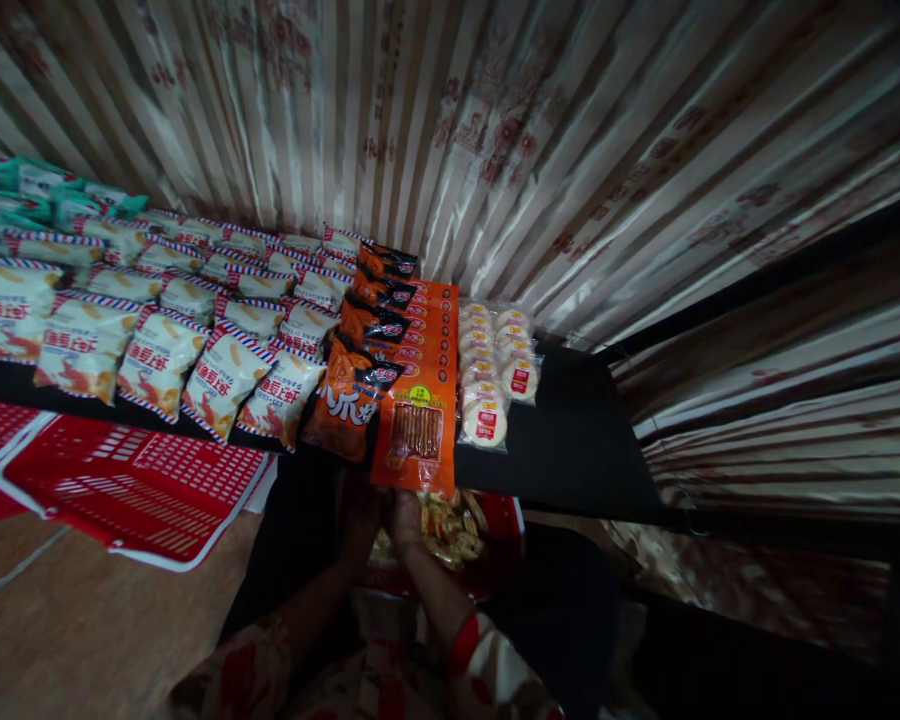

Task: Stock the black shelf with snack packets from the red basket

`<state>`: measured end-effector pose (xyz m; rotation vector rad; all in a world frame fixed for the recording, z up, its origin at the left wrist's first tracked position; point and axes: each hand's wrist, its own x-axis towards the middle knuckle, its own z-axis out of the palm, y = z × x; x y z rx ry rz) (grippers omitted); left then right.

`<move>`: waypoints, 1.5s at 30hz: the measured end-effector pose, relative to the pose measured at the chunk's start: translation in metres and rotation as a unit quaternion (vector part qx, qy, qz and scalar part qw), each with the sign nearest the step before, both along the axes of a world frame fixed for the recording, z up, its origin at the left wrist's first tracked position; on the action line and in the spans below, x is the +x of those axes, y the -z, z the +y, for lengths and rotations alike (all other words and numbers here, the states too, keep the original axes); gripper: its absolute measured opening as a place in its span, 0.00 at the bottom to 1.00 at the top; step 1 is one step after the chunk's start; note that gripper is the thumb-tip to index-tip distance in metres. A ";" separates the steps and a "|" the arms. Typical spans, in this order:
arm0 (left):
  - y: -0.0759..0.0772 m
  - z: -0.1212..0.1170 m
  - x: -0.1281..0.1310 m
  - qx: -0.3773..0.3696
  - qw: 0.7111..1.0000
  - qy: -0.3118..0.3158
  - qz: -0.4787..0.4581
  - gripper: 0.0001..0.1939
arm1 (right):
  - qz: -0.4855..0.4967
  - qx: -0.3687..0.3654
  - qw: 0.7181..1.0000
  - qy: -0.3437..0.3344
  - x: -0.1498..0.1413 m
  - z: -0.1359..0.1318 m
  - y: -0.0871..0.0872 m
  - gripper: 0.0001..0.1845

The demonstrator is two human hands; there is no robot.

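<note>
Both of my hands are low in the middle of the head view, dark and blurred, close together over a red basket [521,530] on my lap. My left hand [360,520] is at the basket's left side, its fingers lost in shadow. Beside the packaged snacks [454,530] in the basket is my right hand [403,520]; its fingers cannot be made out. Just beyond the hands, a flat orange snack packet [418,440] with a clear window overhangs the edge of a black shelf [570,440]. Whether either hand touches it is unclear.
Rows of white snack bags [157,360], orange-and-black bags [349,400] and round white packaged cakes [485,415] stand on the shelf. Green packets [37,190] are at far left. An empty-looking red basket [142,490] lies below. A pleated curtain [450,120] hangs behind.
</note>
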<state>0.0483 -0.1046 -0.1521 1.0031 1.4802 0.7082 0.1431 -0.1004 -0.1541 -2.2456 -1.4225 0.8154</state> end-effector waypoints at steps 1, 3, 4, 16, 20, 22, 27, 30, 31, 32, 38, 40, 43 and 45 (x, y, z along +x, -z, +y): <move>0.000 0.000 0.000 -0.002 1.000 0.000 -0.006 0.13 | -0.007 -0.006 1.000 -0.001 0.002 0.000 -0.001 0.12; 0.000 -0.001 0.000 0.000 1.000 -0.003 -0.013 0.12 | -0.019 -0.016 1.000 -0.002 0.006 0.000 -0.005 0.12; 0.000 -0.001 0.001 0.003 1.000 -0.004 -0.015 0.12 | -0.025 -0.020 1.000 -0.001 0.007 -0.002 -0.008 0.13; -0.011 -0.008 -0.003 0.109 0.987 0.072 0.099 0.24 | -0.008 0.076 0.997 -0.010 0.029 -0.039 -0.035 0.14; -0.014 -0.014 -0.004 0.150 0.976 0.107 0.113 0.25 | 0.027 0.085 0.996 0.011 0.035 -0.049 -0.043 0.14; -0.015 -0.016 -0.004 0.161 0.972 0.120 0.118 0.26 | 0.051 0.085 0.995 0.029 0.037 -0.053 -0.047 0.15; -0.022 -0.020 -0.002 0.176 0.966 0.151 0.113 0.22 | 0.087 0.074 0.991 0.065 0.041 -0.063 -0.052 0.16; -0.032 -0.023 -0.001 0.175 0.967 0.153 0.104 0.19 | 0.087 0.070 0.991 0.078 0.045 -0.066 -0.055 0.15; -0.035 -0.024 -0.001 0.174 0.967 0.151 0.104 0.18 | 0.086 0.070 0.991 0.081 0.046 -0.067 -0.056 0.15; -0.040 -0.025 -0.001 0.174 0.967 0.151 0.105 0.17 | 0.087 0.071 0.990 0.083 0.048 -0.068 -0.058 0.15; -0.065 -0.033 0.003 0.158 0.970 0.158 0.100 0.16 | 0.098 0.082 0.987 0.094 0.056 -0.073 -0.070 0.14; -0.069 -0.034 0.005 0.169 0.970 0.154 0.088 0.16 | 0.098 0.089 0.986 0.100 0.058 -0.075 -0.074 0.14; -0.068 -0.036 0.006 0.182 0.968 0.152 0.082 0.18 | 0.104 0.105 0.984 0.101 0.061 -0.077 -0.075 0.14; -0.063 -0.037 0.007 0.186 0.966 0.156 0.087 0.19 | 0.108 0.103 0.983 0.104 0.062 -0.080 -0.072 0.14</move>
